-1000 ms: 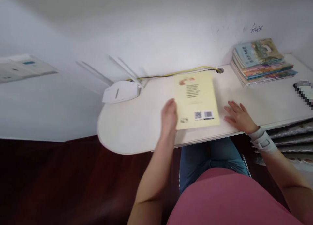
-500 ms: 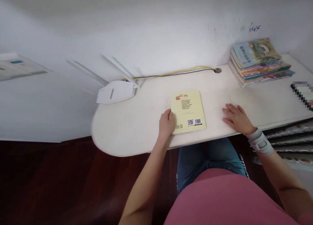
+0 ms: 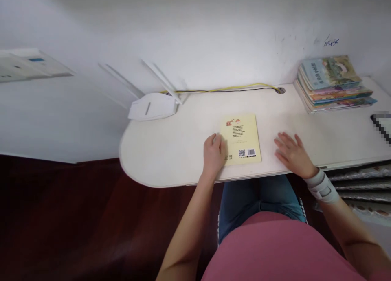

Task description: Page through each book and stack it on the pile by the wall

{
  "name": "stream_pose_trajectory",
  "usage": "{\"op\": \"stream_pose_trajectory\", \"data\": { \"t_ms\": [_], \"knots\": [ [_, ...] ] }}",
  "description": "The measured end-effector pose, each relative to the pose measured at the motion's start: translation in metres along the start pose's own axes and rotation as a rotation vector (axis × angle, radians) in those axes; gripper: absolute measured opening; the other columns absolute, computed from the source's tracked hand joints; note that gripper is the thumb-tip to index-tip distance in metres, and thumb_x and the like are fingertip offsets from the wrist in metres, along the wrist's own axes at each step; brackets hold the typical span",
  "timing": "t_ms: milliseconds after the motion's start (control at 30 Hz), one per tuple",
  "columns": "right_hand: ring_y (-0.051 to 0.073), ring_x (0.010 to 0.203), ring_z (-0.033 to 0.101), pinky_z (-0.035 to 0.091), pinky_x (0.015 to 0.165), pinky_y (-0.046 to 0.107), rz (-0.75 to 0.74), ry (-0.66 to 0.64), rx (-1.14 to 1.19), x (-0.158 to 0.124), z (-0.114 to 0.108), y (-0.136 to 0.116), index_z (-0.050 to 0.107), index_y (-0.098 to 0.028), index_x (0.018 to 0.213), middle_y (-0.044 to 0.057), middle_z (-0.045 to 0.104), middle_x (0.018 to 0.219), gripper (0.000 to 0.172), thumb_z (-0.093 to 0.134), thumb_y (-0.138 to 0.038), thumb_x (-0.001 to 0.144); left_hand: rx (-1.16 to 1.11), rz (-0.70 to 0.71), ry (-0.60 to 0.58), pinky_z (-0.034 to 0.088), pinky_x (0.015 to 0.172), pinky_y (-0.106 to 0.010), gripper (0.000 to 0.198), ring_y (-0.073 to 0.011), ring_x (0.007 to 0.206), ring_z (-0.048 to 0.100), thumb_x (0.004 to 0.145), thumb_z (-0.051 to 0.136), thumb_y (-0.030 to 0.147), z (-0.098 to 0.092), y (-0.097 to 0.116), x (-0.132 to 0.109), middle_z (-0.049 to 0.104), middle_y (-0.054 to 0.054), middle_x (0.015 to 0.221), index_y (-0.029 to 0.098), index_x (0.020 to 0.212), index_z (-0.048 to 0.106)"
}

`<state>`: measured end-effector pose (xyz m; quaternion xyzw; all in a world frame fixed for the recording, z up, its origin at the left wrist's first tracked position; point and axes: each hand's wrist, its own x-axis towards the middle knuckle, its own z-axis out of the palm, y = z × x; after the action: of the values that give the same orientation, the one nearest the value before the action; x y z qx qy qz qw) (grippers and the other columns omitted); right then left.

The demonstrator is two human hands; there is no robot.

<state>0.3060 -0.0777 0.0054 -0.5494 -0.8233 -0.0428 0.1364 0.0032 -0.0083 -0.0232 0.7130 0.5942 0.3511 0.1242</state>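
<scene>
A thin yellow book [image 3: 242, 136] lies closed on the white desk, its back cover with text, a QR code and a barcode facing up. My left hand [image 3: 213, 154] is at the book's left edge, fingers curled round that edge and covering its lower left part. To the right of the book is my right hand [image 3: 293, 154], palm down and fingers spread, over the desk near its front edge. It holds nothing and is apart from the book. A pale band [image 3: 324, 186] wraps the right wrist.
A stack of picture books [image 3: 336, 83] stands at the back right. A white router [image 3: 154, 106] with antennas sits at the back left. Yellow and black cables [image 3: 226, 88] run along the wall to a hole [image 3: 280, 91]. A dark-edged object [image 3: 383, 126], partly pixelated, lies at the right.
My left hand has shifted slightly over the book's left edge. My right hand has moved a little left, nearer the book. The view has shifted, and the book stays flat.
</scene>
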Motion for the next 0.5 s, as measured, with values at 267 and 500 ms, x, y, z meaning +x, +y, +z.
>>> {"op": "stream_pose_trajectory", "data": {
  "t_ms": [267, 500],
  "knots": [
    [0.029, 0.138, 0.037, 0.025, 0.112, 0.056, -0.107, -0.061, 0.125, 0.027, 0.012, -0.052, 0.050, -0.014, 0.134, 0.018, 0.045, 0.146, 0.047, 0.038, -0.041, 0.097, -0.043, -0.089, -0.016, 0.030, 0.111, -0.055, 0.045, -0.0320, 0.131, 0.043, 0.093, 0.038, 0.039, -0.002, 0.002, -0.001, 0.050, -0.023, 0.136, 0.009, 0.118, 0.061],
    [0.028, 0.138, 0.037, 0.033, 0.110, 0.051, -0.142, -0.087, 0.202, 0.029, 0.016, -0.055, 0.050, -0.015, 0.135, 0.017, 0.047, 0.145, 0.049, 0.041, -0.043, 0.096, -0.152, -0.176, 0.034, 0.031, 0.113, -0.050, 0.045, -0.0293, 0.131, 0.045, 0.091, 0.043, 0.040, -0.007, 0.006, 0.000, 0.051, -0.020, 0.137, 0.011, 0.119, 0.064]
  ]
}}
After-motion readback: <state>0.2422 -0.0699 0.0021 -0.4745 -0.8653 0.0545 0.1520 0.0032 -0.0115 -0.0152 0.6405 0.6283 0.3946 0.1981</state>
